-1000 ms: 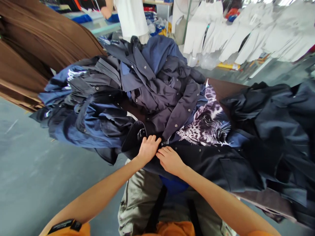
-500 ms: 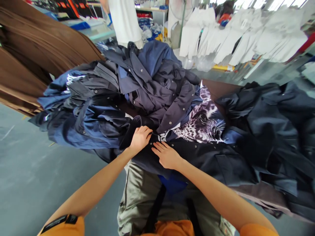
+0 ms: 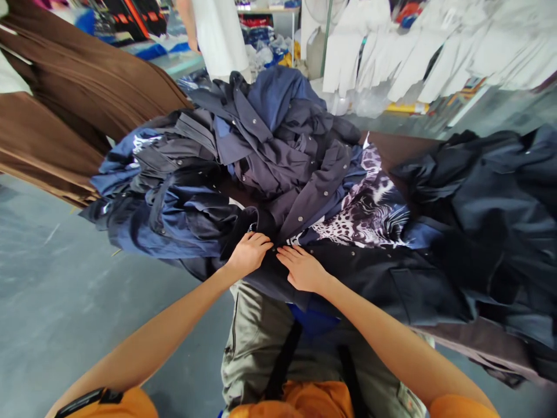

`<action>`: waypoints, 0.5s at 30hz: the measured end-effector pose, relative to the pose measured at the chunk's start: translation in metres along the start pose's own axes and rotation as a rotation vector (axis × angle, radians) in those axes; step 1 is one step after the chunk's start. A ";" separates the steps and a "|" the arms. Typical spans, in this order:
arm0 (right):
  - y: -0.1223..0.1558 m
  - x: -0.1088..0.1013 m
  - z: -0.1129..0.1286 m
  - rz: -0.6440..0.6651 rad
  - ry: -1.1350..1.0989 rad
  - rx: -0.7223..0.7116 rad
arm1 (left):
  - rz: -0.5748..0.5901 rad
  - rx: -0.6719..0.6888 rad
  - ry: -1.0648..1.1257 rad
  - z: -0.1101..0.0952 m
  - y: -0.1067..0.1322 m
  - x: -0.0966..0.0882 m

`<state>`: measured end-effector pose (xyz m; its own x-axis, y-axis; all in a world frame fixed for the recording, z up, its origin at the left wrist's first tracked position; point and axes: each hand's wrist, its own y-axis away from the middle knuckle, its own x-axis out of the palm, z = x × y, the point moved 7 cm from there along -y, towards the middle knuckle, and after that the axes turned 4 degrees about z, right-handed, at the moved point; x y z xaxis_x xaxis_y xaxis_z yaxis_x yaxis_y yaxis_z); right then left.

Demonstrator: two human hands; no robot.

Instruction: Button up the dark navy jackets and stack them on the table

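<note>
A dark navy jacket (image 3: 374,284) with a leopard-print lining (image 3: 365,217) lies spread on the table in front of me. My left hand (image 3: 249,253) is closed on the jacket's dark collar edge. My right hand (image 3: 301,268) lies beside it on the jacket's front, fingers curled and pinching the fabric by the snap buttons. The two hands almost touch.
A heap of navy and grey jackets (image 3: 243,151) fills the table behind my hands; more dark garments (image 3: 487,203) lie at the right. Brown fabric (image 3: 65,110) is stacked at the left. A person in white (image 3: 220,35) stands at the back; white garments (image 3: 413,52) hang beyond.
My view has shifted a little. Both hands stay on the same collar area of the jacket; the right hand's fingers have moved closer to the left hand.
</note>
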<state>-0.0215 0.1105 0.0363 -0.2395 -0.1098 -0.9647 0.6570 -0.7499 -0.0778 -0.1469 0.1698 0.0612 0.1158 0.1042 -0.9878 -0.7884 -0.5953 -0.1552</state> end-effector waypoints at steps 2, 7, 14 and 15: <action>0.000 0.001 -0.001 -0.007 0.004 -0.001 | 0.002 -0.011 -0.011 -0.006 0.002 -0.001; -0.001 -0.001 0.000 -0.019 0.018 0.001 | -0.002 -0.048 -0.074 -0.013 0.005 0.000; -0.002 -0.004 0.004 -0.054 0.049 0.003 | 0.023 -0.038 -0.167 -0.013 0.006 0.003; -0.003 -0.005 0.004 -0.059 0.050 0.004 | 0.044 -0.039 -0.179 -0.015 0.007 0.004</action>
<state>-0.0248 0.1103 0.0420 -0.2418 -0.0327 -0.9698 0.6395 -0.7570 -0.1339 -0.1430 0.1545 0.0563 -0.0306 0.2152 -0.9761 -0.7662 -0.6322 -0.1153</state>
